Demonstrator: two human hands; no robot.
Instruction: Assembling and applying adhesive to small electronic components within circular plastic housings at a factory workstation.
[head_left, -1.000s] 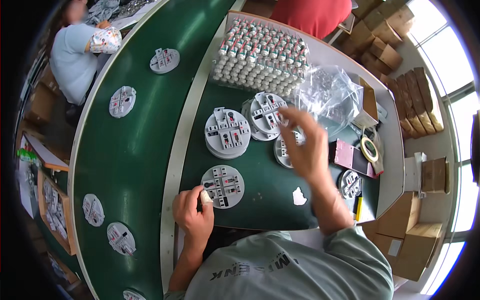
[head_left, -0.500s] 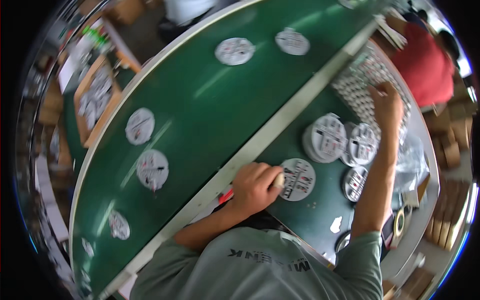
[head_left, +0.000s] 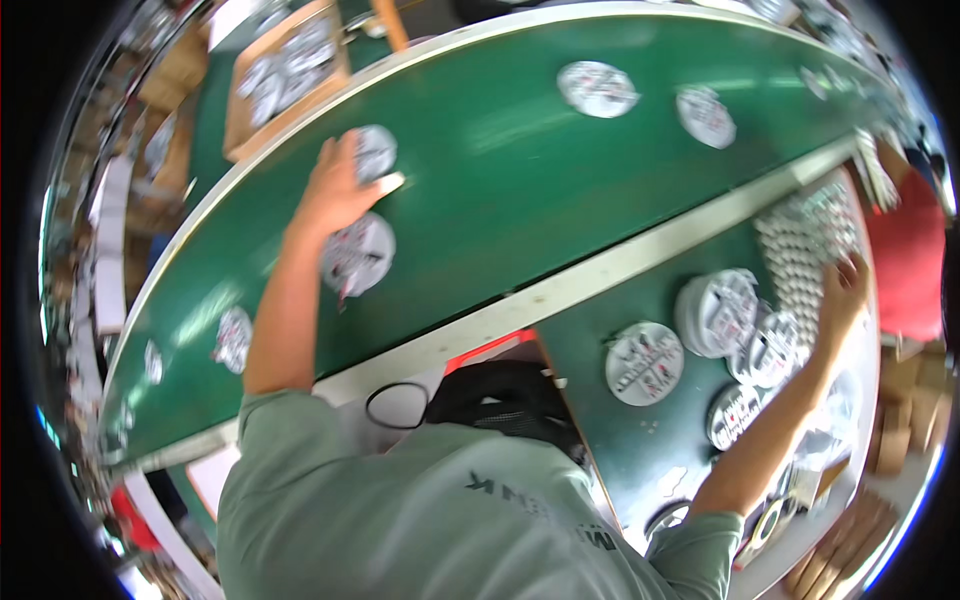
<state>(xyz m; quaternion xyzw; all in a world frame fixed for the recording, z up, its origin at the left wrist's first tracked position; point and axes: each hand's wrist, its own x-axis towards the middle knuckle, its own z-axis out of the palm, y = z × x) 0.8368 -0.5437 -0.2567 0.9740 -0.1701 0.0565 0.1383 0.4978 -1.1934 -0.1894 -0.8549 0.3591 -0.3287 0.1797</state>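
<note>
My left hand (head_left: pixel 340 190) reaches over the green belt, thumb spread from the fingers. It is at the edge of a round white circuit board (head_left: pixel 376 152) with small parts on it, and the thumb tip wears a white cover. A second round board (head_left: pixel 360 255) lies just below, partly behind my wrist. At the right, my right hand (head_left: pixel 846 287) hangs by a tray of small white round pieces (head_left: pixel 800 255), fingers bent together; what they hold, if anything, is too small to make out. Another round board (head_left: pixel 645 363) lies on the green bench, touched by neither hand.
Stacked round boards (head_left: pixel 717 312) stand on the bench, with more boards (head_left: pixel 735 415) near my right forearm. A pale rail (head_left: pixel 560 285) divides belt from bench. Tape roll (head_left: pixel 768 522) and clear plastic bag (head_left: pixel 835 410) lie at right. Beyond the belt is a box of boards (head_left: pixel 238 120). A person in red (head_left: pixel 908 265) is at right.
My left hand has left the board on the bench and swung out left over the belt. My right hand stays by the tray of white pieces. The whole view has turned.
</note>
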